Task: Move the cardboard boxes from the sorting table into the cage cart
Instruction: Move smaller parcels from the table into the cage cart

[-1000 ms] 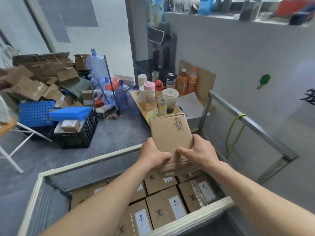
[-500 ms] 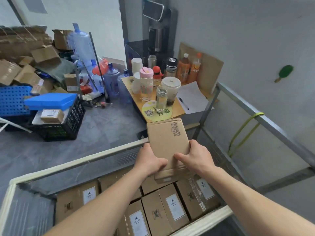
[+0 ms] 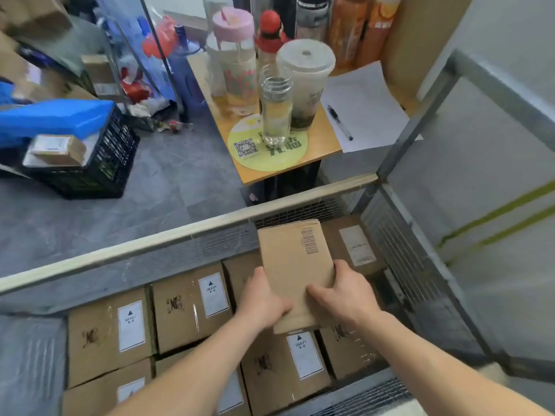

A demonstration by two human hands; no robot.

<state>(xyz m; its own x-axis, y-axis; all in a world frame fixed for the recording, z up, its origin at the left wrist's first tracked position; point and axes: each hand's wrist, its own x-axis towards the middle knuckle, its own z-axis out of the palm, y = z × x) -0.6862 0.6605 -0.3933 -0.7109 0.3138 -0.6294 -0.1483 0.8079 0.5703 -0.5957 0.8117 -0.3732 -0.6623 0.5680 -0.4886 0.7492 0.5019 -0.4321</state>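
A plain cardboard box (image 3: 292, 259) with a barcode near its far right corner is held inside the cage cart (image 3: 186, 231), below the cart's far rail. My left hand (image 3: 261, 298) grips its near left side and my right hand (image 3: 342, 292) grips its near right side. Beneath it lie several packed cardboard boxes (image 3: 192, 307) with white "HEAVY" labels, covering the cart's floor in rows. One labelled box (image 3: 351, 244) sits in the far right corner, just beyond the held box.
Behind the cart's far rail stands a small wooden table (image 3: 318, 145) crowded with bottles and cups, plus paper and a pen. A black crate (image 3: 99, 166) with a blue lid and a small box sits on the grey floor at left. Wire mesh wall (image 3: 402, 250) closes the cart's right side.
The box has come down from above the far rail into the cart, both hands still holding it. The view has tilted downward, showing more of the packed boxes.
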